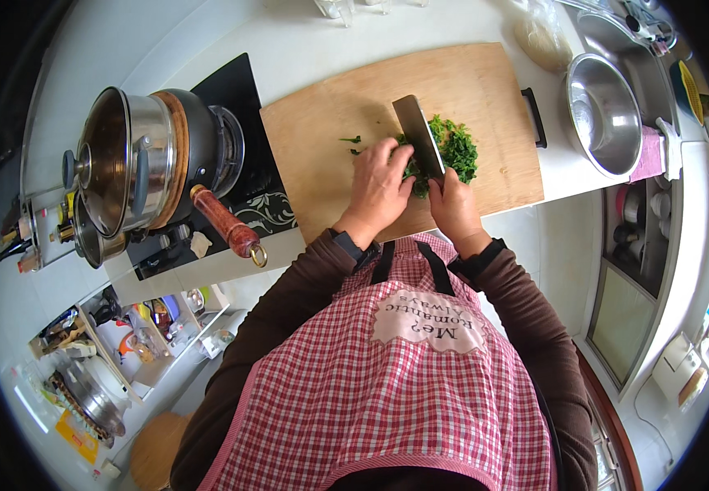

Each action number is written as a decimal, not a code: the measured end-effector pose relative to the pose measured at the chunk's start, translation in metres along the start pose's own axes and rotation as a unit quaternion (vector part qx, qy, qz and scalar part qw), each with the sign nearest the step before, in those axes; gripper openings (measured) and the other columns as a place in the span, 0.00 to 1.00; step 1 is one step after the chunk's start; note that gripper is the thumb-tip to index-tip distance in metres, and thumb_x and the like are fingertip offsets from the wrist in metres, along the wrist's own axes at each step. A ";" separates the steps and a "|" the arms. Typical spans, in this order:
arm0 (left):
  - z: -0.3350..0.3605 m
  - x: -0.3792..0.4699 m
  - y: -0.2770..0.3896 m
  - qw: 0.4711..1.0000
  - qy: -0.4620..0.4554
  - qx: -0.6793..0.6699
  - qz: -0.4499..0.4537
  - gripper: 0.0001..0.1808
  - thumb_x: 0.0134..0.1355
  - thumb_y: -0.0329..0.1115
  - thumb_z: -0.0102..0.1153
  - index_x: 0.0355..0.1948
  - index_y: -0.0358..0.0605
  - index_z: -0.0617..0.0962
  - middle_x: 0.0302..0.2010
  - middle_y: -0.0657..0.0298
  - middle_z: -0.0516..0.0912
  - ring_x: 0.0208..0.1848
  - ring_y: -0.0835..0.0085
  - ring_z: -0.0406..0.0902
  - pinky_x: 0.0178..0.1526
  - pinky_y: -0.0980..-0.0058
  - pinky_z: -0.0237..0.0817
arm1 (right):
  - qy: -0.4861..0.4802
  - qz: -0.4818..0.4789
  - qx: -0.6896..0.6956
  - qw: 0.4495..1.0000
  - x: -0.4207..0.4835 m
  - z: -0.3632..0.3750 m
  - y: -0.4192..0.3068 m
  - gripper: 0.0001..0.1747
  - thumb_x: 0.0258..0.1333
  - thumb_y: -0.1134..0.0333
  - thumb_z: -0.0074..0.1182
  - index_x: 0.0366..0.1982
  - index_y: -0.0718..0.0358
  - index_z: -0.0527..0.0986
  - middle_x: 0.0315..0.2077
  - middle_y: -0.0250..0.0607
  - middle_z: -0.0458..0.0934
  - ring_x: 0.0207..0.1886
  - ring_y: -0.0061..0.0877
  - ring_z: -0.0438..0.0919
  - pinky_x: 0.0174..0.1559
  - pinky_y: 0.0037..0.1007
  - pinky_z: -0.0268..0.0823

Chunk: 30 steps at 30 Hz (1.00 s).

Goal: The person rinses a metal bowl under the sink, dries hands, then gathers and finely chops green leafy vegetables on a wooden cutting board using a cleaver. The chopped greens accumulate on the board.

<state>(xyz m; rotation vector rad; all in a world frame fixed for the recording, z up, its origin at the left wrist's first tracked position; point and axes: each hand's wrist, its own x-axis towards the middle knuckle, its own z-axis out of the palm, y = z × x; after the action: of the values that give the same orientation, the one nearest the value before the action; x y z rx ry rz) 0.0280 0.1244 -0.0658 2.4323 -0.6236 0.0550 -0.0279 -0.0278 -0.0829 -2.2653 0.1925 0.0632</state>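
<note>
My right hand grips a Chinese cleaver by its handle, which the fingers cover. The broad blade stands on edge over a wooden cutting board, pointing away from me. Close to the blade's left face, my left hand holds down leafy greens with curled fingers, hiding most of that bunch. Finely chopped greens form a pile right of the blade. A few loose scraps lie on the board beyond the left hand.
Left of the board, a lidded steel pot sits above a dark pan on the gas stove; the pan's wooden handle juts toward me. At right are a steel bowl, a plastic bag, a sink and a pink cloth.
</note>
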 end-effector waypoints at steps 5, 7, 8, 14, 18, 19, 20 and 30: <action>0.000 0.005 -0.012 0.991 -0.064 -0.085 -0.084 0.20 0.48 0.31 0.70 0.42 0.38 0.77 0.45 0.52 0.77 0.50 0.52 0.75 0.52 0.60 0.67 | -0.031 -0.010 0.011 0.999 -0.005 -0.028 -0.005 0.10 0.62 0.70 0.52 0.31 0.67 0.66 0.19 0.59 0.76 0.25 0.55 0.77 0.27 0.49 0.68; 0.003 0.002 -0.012 0.993 -0.056 -0.065 -0.077 0.18 0.49 0.30 0.69 0.41 0.39 0.78 0.42 0.53 0.78 0.48 0.53 0.76 0.51 0.60 0.68 | -0.042 -0.031 -0.022 0.998 -0.005 -0.036 -0.011 0.09 0.61 0.72 0.53 0.32 0.67 0.66 0.19 0.59 0.75 0.26 0.56 0.76 0.26 0.47 0.67; 0.004 0.001 -0.012 0.996 -0.039 -0.061 -0.059 0.17 0.50 0.29 0.68 0.41 0.39 0.78 0.42 0.53 0.78 0.47 0.53 0.76 0.50 0.60 0.68 | -0.070 -0.031 -0.052 0.996 -0.005 -0.040 -0.015 0.09 0.62 0.69 0.51 0.32 0.66 0.66 0.21 0.59 0.77 0.26 0.55 0.78 0.28 0.52 0.69; 0.007 -0.001 -0.012 0.997 -0.020 -0.079 -0.015 0.11 0.51 0.27 0.64 0.36 0.40 0.78 0.37 0.54 0.78 0.45 0.53 0.75 0.47 0.59 0.68 | -0.160 -0.008 -0.164 0.974 0.003 -0.042 -0.024 0.04 0.59 0.73 0.48 0.33 0.66 0.67 0.23 0.59 0.79 0.29 0.55 0.80 0.31 0.51 0.73; 0.009 0.002 -0.013 0.996 -0.030 -0.075 -0.039 0.10 0.51 0.26 0.63 0.35 0.40 0.78 0.37 0.54 0.78 0.45 0.53 0.75 0.47 0.58 0.68 | -0.129 -0.011 -0.184 0.974 0.017 -0.014 -0.018 0.03 0.57 0.75 0.45 0.34 0.67 0.66 0.24 0.57 0.80 0.30 0.52 0.82 0.32 0.48 0.75; 0.009 0.002 -0.013 0.997 -0.020 -0.073 -0.025 0.09 0.51 0.26 0.63 0.35 0.40 0.78 0.37 0.54 0.78 0.45 0.53 0.75 0.47 0.58 0.68 | -0.123 -0.018 -0.177 0.976 0.020 -0.006 -0.016 0.04 0.59 0.73 0.45 0.35 0.66 0.66 0.24 0.57 0.81 0.30 0.51 0.82 0.32 0.47 0.75; 0.008 0.001 -0.012 0.997 -0.015 -0.076 -0.025 0.09 0.50 0.25 0.62 0.34 0.39 0.77 0.37 0.53 0.78 0.44 0.52 0.75 0.47 0.58 0.68 | -0.121 -0.003 -0.178 0.977 0.021 -0.002 -0.013 0.04 0.60 0.72 0.46 0.34 0.66 0.66 0.24 0.57 0.80 0.29 0.51 0.82 0.31 0.47 0.75; 0.008 -0.007 -0.008 0.999 -0.011 -0.049 -0.007 0.11 0.51 0.23 0.61 0.37 0.41 0.78 0.38 0.55 0.75 0.44 0.54 0.73 0.48 0.60 0.66 | -0.132 -0.010 -0.141 0.981 -0.006 -0.046 -0.024 0.06 0.61 0.71 0.49 0.32 0.65 0.66 0.20 0.59 0.78 0.26 0.54 0.80 0.29 0.50 0.72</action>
<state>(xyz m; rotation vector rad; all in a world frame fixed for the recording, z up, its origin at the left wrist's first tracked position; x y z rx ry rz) 0.0244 0.1289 -0.0780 2.3454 -0.6034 -0.0076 -0.0306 -0.0474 -0.0344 -2.5097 0.0200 0.4011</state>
